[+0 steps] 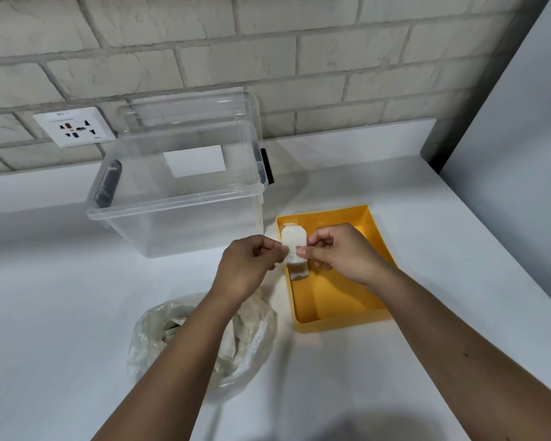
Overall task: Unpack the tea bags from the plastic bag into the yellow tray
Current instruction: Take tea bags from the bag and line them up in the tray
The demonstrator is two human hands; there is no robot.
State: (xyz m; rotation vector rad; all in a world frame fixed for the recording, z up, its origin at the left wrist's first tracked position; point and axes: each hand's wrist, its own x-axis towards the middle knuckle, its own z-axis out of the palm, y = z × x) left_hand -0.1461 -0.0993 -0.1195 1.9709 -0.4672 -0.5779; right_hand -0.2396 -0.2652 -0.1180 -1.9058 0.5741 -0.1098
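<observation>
Yellow plastic makes up the tray (337, 297), which sits on the white desk (61, 313) to the right of the frame's centre, its long sides running away from the camera. Above its near left part both hands meet on one white tea bag (294, 245). The left hand (247, 267) comes in from the lower left, its fingers (268, 246) curled and pinching the bag's left edge. The right hand (342, 251) comes in from the lower right, its fingers (315, 241) curled and pinching the right edge. The tea bag stands upright between them, over the tray's left wall. A darker end shows just below the fingers, and I cannot tell whether it belongs to the same bag or lies in the tray. In the lower centre of the frame a crumpled plastic bag (153, 338) rests on the desk under the left forearm, with pale tea bags (240, 338) showing through its film. Left of the tray, towards the upper middle, stands a clear box (178, 218) with dark side clips, and its clear lid (191, 106) leans behind it against the pale brick wall (331, 43). A white socket (74, 126) sits on that wall at the upper left.
</observation>
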